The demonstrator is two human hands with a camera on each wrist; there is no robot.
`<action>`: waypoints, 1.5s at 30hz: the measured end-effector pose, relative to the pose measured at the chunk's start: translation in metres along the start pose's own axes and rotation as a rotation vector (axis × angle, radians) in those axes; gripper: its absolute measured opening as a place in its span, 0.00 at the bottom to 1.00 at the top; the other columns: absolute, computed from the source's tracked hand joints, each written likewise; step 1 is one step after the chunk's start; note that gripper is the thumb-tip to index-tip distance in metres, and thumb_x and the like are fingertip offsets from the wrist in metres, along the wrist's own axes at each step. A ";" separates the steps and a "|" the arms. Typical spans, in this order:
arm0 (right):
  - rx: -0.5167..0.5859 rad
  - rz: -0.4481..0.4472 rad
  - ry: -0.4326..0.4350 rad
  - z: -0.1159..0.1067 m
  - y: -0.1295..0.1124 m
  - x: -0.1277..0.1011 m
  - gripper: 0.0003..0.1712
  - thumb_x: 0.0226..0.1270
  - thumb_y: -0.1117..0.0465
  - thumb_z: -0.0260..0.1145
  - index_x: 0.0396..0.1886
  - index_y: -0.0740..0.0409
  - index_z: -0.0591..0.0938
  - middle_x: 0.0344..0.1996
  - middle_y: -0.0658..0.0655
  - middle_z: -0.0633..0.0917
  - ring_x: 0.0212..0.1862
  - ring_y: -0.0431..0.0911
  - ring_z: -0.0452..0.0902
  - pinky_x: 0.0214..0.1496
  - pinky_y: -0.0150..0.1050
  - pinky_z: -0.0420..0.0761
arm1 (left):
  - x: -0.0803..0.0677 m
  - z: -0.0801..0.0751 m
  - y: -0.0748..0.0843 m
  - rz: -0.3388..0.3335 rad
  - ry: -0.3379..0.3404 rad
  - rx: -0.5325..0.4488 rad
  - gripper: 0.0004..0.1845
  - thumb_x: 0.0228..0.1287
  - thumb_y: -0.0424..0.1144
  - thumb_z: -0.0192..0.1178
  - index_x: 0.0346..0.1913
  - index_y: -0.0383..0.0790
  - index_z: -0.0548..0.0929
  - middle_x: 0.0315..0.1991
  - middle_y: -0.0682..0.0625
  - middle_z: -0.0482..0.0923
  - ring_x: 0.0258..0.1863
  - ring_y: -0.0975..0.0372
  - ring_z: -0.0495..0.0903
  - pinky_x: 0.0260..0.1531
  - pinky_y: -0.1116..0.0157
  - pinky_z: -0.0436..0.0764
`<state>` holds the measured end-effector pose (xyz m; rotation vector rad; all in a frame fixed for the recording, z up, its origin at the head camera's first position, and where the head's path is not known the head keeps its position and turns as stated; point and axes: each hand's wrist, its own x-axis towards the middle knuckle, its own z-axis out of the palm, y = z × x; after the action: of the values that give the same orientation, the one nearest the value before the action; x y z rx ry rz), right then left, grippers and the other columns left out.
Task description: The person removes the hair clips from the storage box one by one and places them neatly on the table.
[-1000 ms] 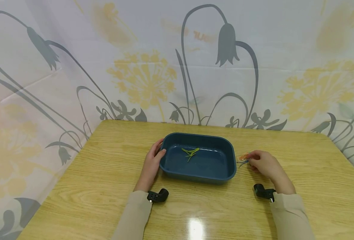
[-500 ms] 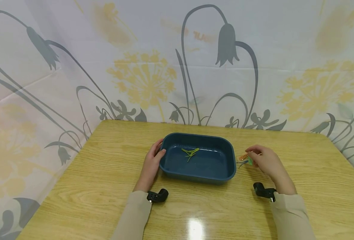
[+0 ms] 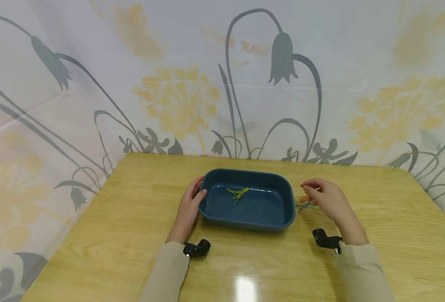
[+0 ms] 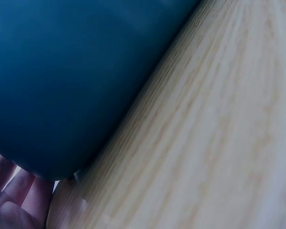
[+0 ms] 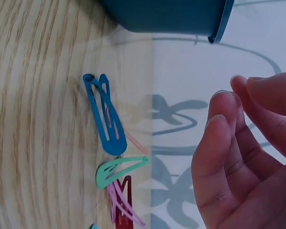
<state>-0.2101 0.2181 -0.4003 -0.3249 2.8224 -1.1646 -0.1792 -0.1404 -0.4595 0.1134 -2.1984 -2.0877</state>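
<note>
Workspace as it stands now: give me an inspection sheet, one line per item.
Surface: wooden table, glossy, with a light glare near the front edge.
Job's things: dark blue tray with thin green clips inside; loose hair clips on the table to its right, blue, green, pink and red among them.
Clutter: nothing seen.
Hands: left hand grips the tray's left rim; right hand is above the loose clips, fingers curled; whether it holds one cannot be told.
Cables: nothing seen.
Surroundings: floral curtain behind and beside the table.

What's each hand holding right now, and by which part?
The left hand grips the blue tray by its left rim. The right hand holds nothing visible.
</note>
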 end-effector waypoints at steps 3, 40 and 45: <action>0.013 -0.009 0.005 0.002 -0.004 0.000 0.25 0.70 0.45 0.49 0.53 0.59 0.76 0.43 0.63 0.82 0.36 0.51 0.79 0.35 0.41 0.76 | -0.001 -0.001 -0.001 0.001 -0.001 -0.001 0.23 0.67 0.41 0.51 0.64 0.53 0.67 0.64 0.48 0.66 0.64 0.58 0.64 0.64 0.54 0.61; 0.094 -0.136 -0.073 0.021 -0.050 -0.003 0.19 0.70 0.47 0.51 0.49 0.54 0.77 0.40 0.60 0.81 0.35 0.52 0.77 0.38 0.44 0.78 | -0.015 0.002 0.029 -0.005 -0.050 -0.006 0.25 0.69 0.37 0.48 0.68 0.42 0.62 0.66 0.41 0.62 0.66 0.53 0.61 0.64 0.54 0.60; 0.106 -0.166 -0.100 0.026 -0.060 -0.003 0.17 0.69 0.50 0.53 0.49 0.53 0.78 0.35 0.55 0.80 0.34 0.52 0.77 0.37 0.43 0.78 | -0.016 0.000 0.030 -0.012 -0.036 0.000 0.24 0.69 0.38 0.48 0.67 0.44 0.63 0.66 0.42 0.63 0.66 0.54 0.61 0.64 0.54 0.59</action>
<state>-0.1931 0.1596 -0.3766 -0.6011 2.6788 -1.2835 -0.1626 -0.1364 -0.4297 0.0898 -2.2233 -2.1130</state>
